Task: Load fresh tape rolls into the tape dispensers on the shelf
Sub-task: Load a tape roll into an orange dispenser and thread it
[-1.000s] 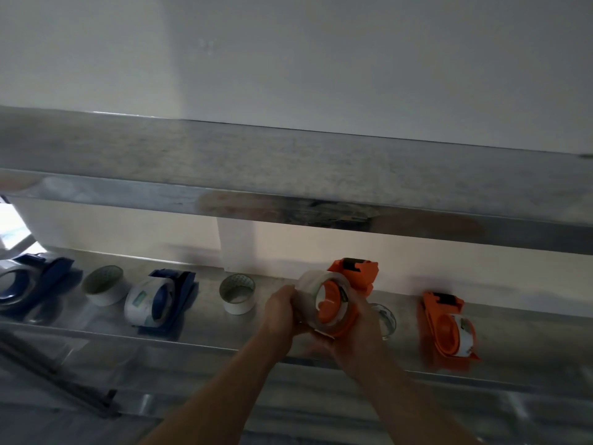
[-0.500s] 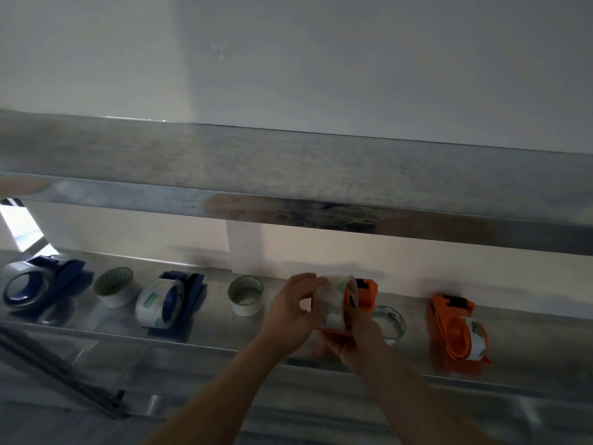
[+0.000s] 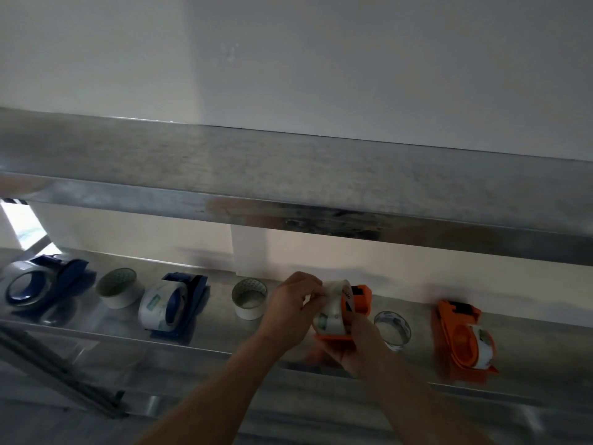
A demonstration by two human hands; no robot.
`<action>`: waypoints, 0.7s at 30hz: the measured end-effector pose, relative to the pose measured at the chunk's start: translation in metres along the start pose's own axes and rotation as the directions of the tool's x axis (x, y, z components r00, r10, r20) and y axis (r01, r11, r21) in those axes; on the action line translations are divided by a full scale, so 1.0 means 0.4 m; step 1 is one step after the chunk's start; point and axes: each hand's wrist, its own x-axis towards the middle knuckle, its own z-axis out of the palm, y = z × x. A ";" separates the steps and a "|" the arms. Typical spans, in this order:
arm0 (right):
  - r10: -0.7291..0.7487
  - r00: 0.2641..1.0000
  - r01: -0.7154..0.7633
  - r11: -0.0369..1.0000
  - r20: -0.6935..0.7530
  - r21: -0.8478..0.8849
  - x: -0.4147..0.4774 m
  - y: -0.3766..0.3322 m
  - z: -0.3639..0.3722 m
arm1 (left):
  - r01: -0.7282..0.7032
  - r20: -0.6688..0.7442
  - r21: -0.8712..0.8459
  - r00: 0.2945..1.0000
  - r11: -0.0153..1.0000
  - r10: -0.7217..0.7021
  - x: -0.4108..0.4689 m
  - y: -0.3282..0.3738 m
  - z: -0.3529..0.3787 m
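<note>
On the metal shelf (image 3: 224, 335), an orange tape dispenser (image 3: 361, 298) sits between my hands with a clear tape roll (image 3: 332, 311) in it. My right hand (image 3: 359, 343) grips the dispenser's base from the front. My left hand (image 3: 293, 308) pinches the roll's top edge with its fingertips. A second orange dispenser (image 3: 462, 338), loaded with tape, stands to the right. Two blue dispensers (image 3: 38, 284) (image 3: 175, 305), both carrying rolls, stand at the left.
Loose white rolls (image 3: 120, 287) (image 3: 249, 297) lie between the dispensers, and a clear roll (image 3: 393, 329) rests just right of my right hand. An upper steel shelf (image 3: 321, 187) overhangs close above. A white wall bracket (image 3: 248, 252) stands behind.
The roll has gone from tilted in front of the dispenser to seated in it. My left hand moved from the roll's side to its top edge. The view shifted slightly.
</note>
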 end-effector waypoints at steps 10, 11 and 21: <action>-0.064 0.998 0.064 0.997 -0.017 -0.031 0.007 0.000 0.015 | 0.147 0.008 -0.199 0.989 0.969 -0.149 0.016 0.015 -0.022; -0.084 0.996 0.084 0.996 -0.011 -0.041 0.009 -0.001 0.019 | 0.157 0.001 -0.213 0.987 0.964 -0.160 0.011 0.014 -0.016; -0.360 0.928 0.328 0.912 -0.098 -0.248 0.013 -0.002 0.056 | 0.403 0.009 -0.035 0.915 0.915 -0.403 0.002 0.013 -0.002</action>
